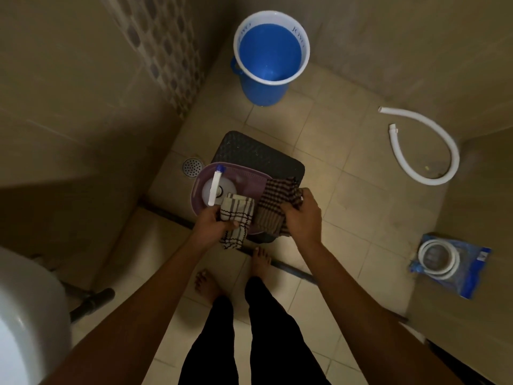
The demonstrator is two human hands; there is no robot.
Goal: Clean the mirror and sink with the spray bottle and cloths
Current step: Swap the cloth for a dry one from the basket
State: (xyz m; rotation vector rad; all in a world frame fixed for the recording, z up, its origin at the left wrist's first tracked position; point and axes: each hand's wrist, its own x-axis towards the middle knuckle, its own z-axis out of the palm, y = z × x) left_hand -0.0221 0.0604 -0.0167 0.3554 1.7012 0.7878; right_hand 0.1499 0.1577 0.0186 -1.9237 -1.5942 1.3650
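A purple basket (237, 173) sits on a dark stool (258, 154) in front of me. Inside it stands a white spray bottle (215, 188) with a blue nozzle tip. My left hand (212, 222) grips a pale checked cloth (238, 218) at the basket's near edge. My right hand (301, 215) grips a darker brown striped cloth (274, 201) that hangs over the basket's right side. The white sink (25, 309) shows at the lower left edge. The mirror is out of view.
A blue bucket (270, 55) holding water stands in the far corner. A white hose (427, 151) lies curved on the floor to the right, and a packaged coiled hose (449, 263) lies near the right wall. A floor drain (192, 167) is left of the stool. My bare feet stand below.
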